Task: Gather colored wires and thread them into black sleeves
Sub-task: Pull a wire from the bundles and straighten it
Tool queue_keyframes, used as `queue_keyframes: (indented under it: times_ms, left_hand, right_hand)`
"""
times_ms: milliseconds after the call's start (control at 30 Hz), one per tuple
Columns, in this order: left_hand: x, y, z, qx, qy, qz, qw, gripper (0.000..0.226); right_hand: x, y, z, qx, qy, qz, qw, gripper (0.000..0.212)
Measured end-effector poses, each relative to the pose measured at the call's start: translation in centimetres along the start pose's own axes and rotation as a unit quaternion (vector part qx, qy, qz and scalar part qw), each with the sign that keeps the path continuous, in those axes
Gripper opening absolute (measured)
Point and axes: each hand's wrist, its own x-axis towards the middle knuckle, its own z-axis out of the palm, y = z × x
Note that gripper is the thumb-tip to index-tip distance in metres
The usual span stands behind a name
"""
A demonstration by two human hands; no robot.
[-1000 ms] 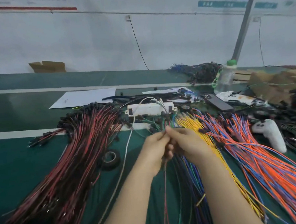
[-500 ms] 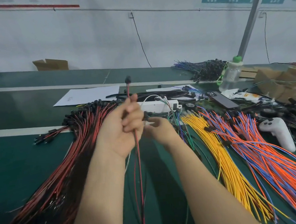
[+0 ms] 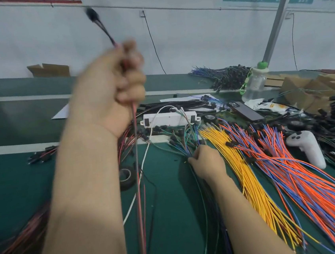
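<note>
My left hand (image 3: 115, 87) is raised high above the green table and grips a thin red-and-black wire pair (image 3: 136, 150). Its black sleeve end (image 3: 91, 13) sticks up past my fist, blurred. The wires hang down from the fist toward the table. My right hand (image 3: 206, 162) rests low on the table and pinches a bunch of dark blue and green wires (image 3: 187, 143). A yellow wire bundle (image 3: 248, 172) lies just right of that hand, with an orange-and-blue bundle (image 3: 305, 184) beyond it.
A heap of red-and-black sleeved wires (image 3: 19, 241) lies at the left. A white connector box (image 3: 170, 118), black tape roll (image 3: 126, 177), white controller (image 3: 307, 145), phone (image 3: 245, 111), bottle (image 3: 256, 82) and cardboard (image 3: 311, 89) crowd the table's back and right.
My left hand has lifted the red-and-black wire pair much higher and to the left. My right hand has dropped to the table and taken hold of the dark blue and green wires.
</note>
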Motion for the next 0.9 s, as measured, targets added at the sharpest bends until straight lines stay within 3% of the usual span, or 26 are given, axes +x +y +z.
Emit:
queue_keyframes:
  times_ms: [67, 100, 200, 267, 300, 433, 567, 700, 800, 900]
  left_hand:
    - [0.3, -2.3, -0.3, 0.162, 0.093, -0.069, 0.98, 0.025]
    - [0.0, -4.2, -0.5, 0.276, 0.11, -0.103, 0.949, 0.026]
    - [-1.3, -8.2, -3.1, 0.563, 0.094, -0.189, 0.799, 0.031]
    - [-2.0, -9.8, -5.0, 0.666, 0.096, -0.251, 0.696, 0.043]
    - [-2.4, -10.7, -5.6, 0.686, 0.095, -0.279, 0.665, 0.049]
    - [-3.2, -13.0, -6.3, 0.715, 0.093, -0.309, 0.621, 0.049]
    - [-3.2, -13.7, -6.0, 0.764, 0.072, -0.299, 0.567, 0.029]
    - [-2.7, -14.4, -6.3, 0.769, 0.067, -0.291, 0.565, 0.015]
    - [-1.6, -14.8, -6.7, 0.787, 0.094, -0.27, 0.547, 0.023]
    - [-0.5, -14.9, -6.8, 0.781, 0.122, -0.265, 0.552, 0.029]
  right_hand:
    - [0.5, 0.2, -0.4, 0.072, 0.03, 0.011, 0.997, 0.021]
    - [0.7, 0.2, -0.7, 0.11, 0.045, 0.016, 0.993, 0.02]
    - [1.2, 0.1, -1.4, 0.194, 0.062, 0.018, 0.979, 0.016]
    - [1.3, -0.1, -1.5, 0.168, 0.031, 0.016, 0.985, 0.02]
    - [1.3, -0.1, -1.3, 0.14, 0.007, 0.016, 0.99, 0.023]
    - [0.7, 0.0, -0.6, 0.049, -0.061, 0.021, 0.997, 0.028]
    - [0.2, 0.3, -0.8, 0.081, -0.048, 0.015, 0.995, 0.025]
    - [0.1, 0.1, -1.8, 0.105, -0.054, 0.012, 0.993, 0.033]
    - [-0.1, 0.1, -2.3, 0.078, -0.097, -0.008, 0.992, 0.023]
    - [-0.2, 0.5, -2.6, 0.052, -0.071, -0.019, 0.996, 0.019]
